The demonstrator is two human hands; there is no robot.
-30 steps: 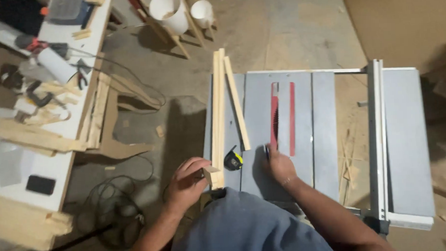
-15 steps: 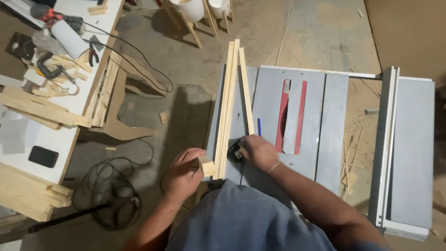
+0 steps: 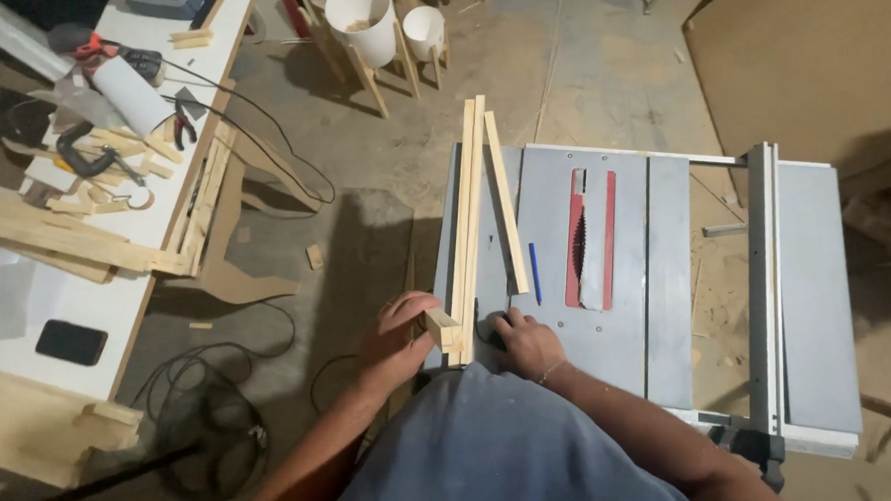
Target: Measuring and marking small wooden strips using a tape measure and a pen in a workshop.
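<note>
The left hand [image 3: 401,335] is closed around the near end of a bundle of long wooden strips [image 3: 468,219], gripping it at the near left corner of the table saw [image 3: 666,261]. The bundle lies along the left edge of the saw top, running from the near edge to the far edge and overhanging the far edge. The right hand [image 3: 526,342] rests just beside the bundle at the near edge of the saw top, curled over a small dark object that it mostly hides; whether the fingers actually grip that object cannot be told. The two hands are near each other, with the strip ends between them.

A single loose wooden strip [image 3: 507,206] lies just right of the bundle, angled slightly away from it toward the near side. A blue pen [image 3: 534,273] lies on the saw top right of that strip. Farther right, the saw blade [image 3: 582,239] sits in a red throat plate [image 3: 610,235] near the centre of the top. The rip fence [image 3: 765,287] crosses the top from near edge to far edge close to the right edge.

On the floor left of the saw lie coiled black cables [image 3: 213,431]. A white workbench [image 3: 113,195] at the left carries wood offcuts, clamps and a black phone [image 3: 71,342]. Two white buckets [image 3: 361,22] stand beyond the saw.
</note>
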